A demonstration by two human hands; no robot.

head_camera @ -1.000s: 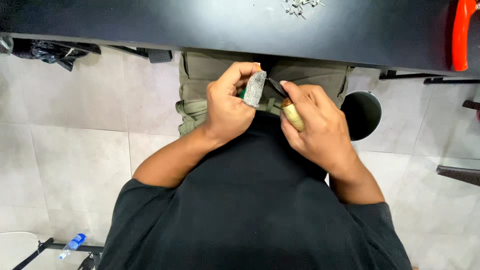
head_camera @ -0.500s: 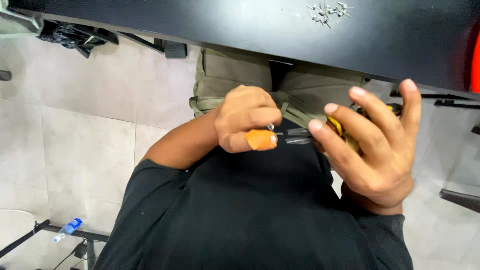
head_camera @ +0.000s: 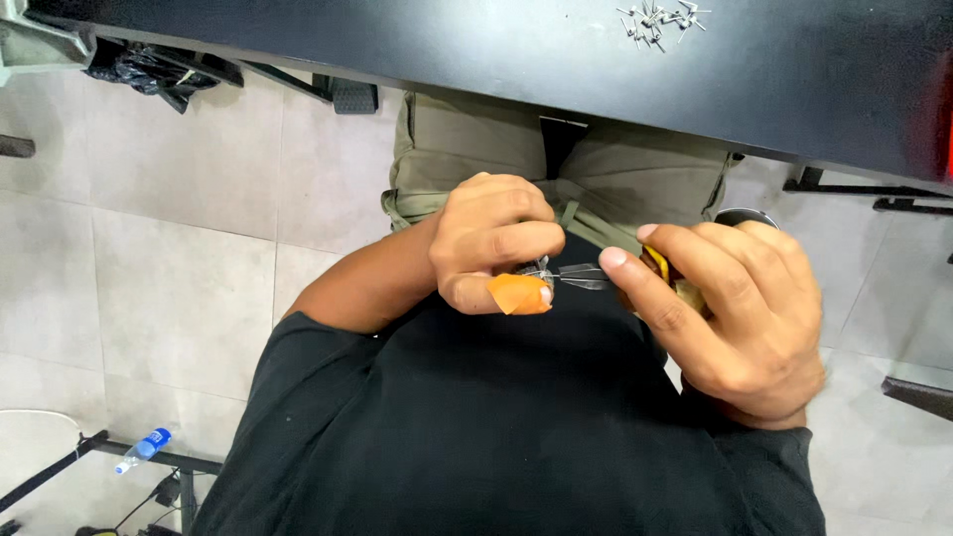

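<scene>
The fingers (head_camera: 496, 223) of the left hand (head_camera: 491, 243) are curled tight around a small orange piece (head_camera: 519, 294), which sits pinched between thumb and forefinger at the lower edge of the fist. Just right of the orange piece, thin metal tips (head_camera: 581, 276) reach across the gap toward it and meet a small metal bit right at its edge. Those tips belong to a tool with a yellow handle (head_camera: 657, 264), gripped by the right hand (head_camera: 740, 318); its forefinger lies along the tool and the other fingers wrap loosely, hiding most of the handle. Both hands sit close in front of the black shirt (head_camera: 496, 427). Beyond the orange piece lie olive trousers (head_camera: 467, 139). Farther out is the dark table (head_camera: 476, 45), with a small heap of metal screws (head_camera: 655, 20) well beyond the piece.
</scene>
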